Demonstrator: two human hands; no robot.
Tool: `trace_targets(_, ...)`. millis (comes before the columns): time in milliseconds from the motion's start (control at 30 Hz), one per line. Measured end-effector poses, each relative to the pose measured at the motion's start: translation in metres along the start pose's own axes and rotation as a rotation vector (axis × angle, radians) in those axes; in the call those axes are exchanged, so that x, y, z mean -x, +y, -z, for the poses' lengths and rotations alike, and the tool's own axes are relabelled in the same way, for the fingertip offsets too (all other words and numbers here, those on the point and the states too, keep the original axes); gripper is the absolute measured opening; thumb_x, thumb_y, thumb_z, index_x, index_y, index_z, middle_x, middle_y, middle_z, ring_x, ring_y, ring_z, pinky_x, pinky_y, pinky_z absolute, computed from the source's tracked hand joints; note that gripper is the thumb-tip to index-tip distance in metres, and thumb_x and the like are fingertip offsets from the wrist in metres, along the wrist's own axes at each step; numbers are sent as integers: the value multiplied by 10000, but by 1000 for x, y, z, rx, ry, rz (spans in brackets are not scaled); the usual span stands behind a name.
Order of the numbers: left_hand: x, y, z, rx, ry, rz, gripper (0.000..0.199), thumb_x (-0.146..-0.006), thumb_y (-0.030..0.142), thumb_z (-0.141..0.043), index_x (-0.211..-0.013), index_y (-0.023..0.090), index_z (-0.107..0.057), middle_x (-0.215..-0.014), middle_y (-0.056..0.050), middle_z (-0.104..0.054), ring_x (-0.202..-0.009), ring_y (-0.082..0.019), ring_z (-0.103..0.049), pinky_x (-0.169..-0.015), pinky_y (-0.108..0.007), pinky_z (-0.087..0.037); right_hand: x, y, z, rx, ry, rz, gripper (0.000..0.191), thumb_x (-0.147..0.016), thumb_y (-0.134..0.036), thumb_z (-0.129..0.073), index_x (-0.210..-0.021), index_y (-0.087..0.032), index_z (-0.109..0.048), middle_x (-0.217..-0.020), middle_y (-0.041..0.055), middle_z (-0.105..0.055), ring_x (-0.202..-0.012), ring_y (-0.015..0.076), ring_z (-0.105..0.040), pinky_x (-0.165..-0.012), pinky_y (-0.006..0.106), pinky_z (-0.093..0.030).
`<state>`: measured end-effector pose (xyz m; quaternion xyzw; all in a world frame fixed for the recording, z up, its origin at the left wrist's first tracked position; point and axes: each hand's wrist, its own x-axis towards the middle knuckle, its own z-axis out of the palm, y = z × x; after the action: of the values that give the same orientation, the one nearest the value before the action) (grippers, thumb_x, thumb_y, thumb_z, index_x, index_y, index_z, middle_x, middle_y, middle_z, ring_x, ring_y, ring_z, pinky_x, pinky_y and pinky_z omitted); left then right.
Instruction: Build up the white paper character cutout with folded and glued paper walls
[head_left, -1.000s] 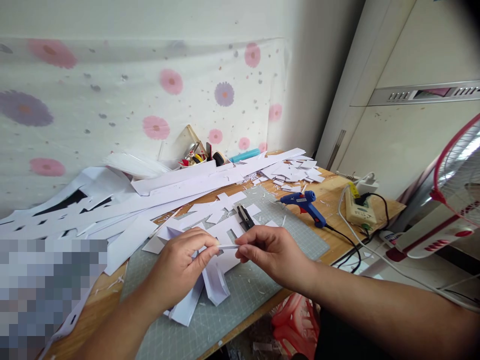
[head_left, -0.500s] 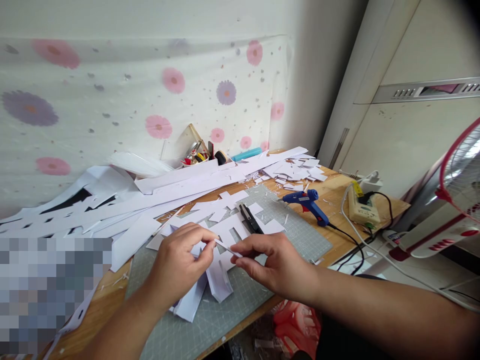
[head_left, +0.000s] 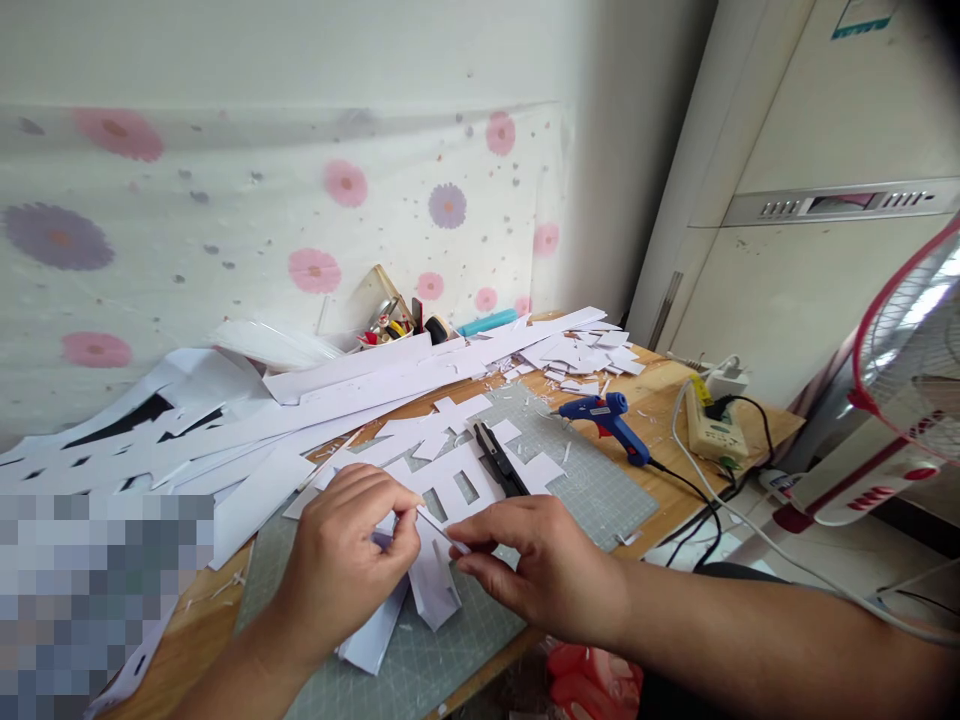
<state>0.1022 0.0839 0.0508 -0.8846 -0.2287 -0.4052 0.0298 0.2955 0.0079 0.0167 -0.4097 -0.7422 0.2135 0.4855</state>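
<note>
Fingers: L hand pinched 1 end of thin white strip, R hand the other, prob. to keep it steady | strip: was up over mat | cutter: lay on cut card atop mat, prob. handy | glue gun: sat by mat's R edge, cord clear of it

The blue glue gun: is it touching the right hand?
Apart. The head view shows the blue glue gun beyond the right hand, with part of the gridded cutting mat visible between them.
</note>
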Motion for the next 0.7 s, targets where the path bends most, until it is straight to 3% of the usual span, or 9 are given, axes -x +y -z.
trace_targets(433,-2,1,4,81,-31,69,219,-789,69,-496,-655,196,-613,-626,25,-630,-621,-122,-599,-610,-249,-479,-2,3,3,52,98,90,192,-857,-143,-656,-986,-126,-798,-815,96,-799,-694,163,-746,-660,198,-548)
trace_targets(700,7,-10,-3,174,-81,178,188,-822,126,-507,-692,221,-602,-669,41,-631,-663,-128,-611,-657,-243,-461,-5,8,6,71,125,-4,177,-851,-154,-660,-952,-130,-804,-800,88,-798,-666,155,-729,-629,208,-535)
